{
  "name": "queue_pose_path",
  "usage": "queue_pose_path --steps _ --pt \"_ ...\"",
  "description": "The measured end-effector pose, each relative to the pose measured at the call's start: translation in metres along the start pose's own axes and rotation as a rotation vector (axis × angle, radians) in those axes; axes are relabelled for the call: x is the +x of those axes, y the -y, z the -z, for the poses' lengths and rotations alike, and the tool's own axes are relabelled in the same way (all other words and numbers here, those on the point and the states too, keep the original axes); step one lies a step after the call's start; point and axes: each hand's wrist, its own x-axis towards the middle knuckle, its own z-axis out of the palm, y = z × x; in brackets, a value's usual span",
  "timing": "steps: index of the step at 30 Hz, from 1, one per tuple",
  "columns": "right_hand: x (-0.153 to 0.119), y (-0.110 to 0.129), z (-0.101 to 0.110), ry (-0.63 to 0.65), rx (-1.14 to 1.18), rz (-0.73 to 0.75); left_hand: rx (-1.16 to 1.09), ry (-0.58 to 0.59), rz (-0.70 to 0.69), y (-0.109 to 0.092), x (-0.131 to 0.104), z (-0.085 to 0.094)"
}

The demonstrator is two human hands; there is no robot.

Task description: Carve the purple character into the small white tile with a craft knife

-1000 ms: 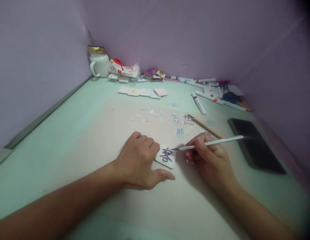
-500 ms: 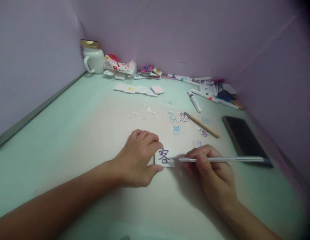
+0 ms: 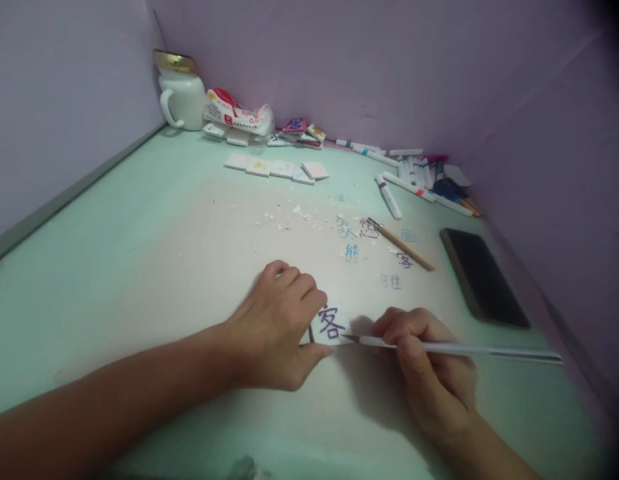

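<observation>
A small white block [image 3: 348, 328] bears a purple written character and lies on the table in front of me. My left hand [image 3: 286, 327] grips it from the left, thumb at the near edge and fingers at the far edge, covering part of it. In my right hand [image 3: 426, 360] is a slim silvery craft knife [image 3: 469, 349], held like a pen. Its dark pointed tip is at the right part of the character; whether it cuts in, I cannot tell. Pale shavings [image 3: 296, 210] lie scattered beyond my left hand.
A wooden stick [image 3: 406, 247] lies over characters written on the tabletop. A phone [image 3: 484, 277] rests at the right. Farther back are a purple-banded marker [image 3: 388, 197], several other markers, white tiles [image 3: 282, 169], a tissue pack [image 3: 239, 113] and a white mug [image 3: 184, 100].
My right hand has moved slightly nearer me, and the knife's tip has come left onto the character. My left hand keeps its grip on the block. The view has shifted a little.
</observation>
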Motion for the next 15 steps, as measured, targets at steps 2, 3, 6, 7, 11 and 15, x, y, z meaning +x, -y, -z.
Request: queue_pose_path --steps 2,3,6,7,11,15 --pt "-0.0001 -0.0007 0.0022 0.033 -0.023 0.008 0.0 0.005 0.005 0.0 0.0009 -0.0003" --pt "0.0 -0.0009 0.0031 0.045 -0.037 0.019 0.0 0.006 0.008 -0.0002 0.0013 -0.0005" --pt "0.0012 -0.0007 0.0041 0.064 -0.07 0.06 -0.003 0.003 0.011 -0.0009 0.0022 -0.0015" --pt "0.0018 -0.0005 0.0038 0.067 -0.074 0.066 -0.004 -0.002 0.009 -0.001 0.0023 -0.0018" --pt "0.0032 -0.0007 0.0018 0.081 -0.083 0.075 -0.003 -0.017 -0.001 -0.0011 0.0018 -0.0023" --pt "0.0024 -0.001 0.001 0.111 -0.086 0.057 -0.004 -0.022 -0.01 -0.0016 0.0011 -0.0021"
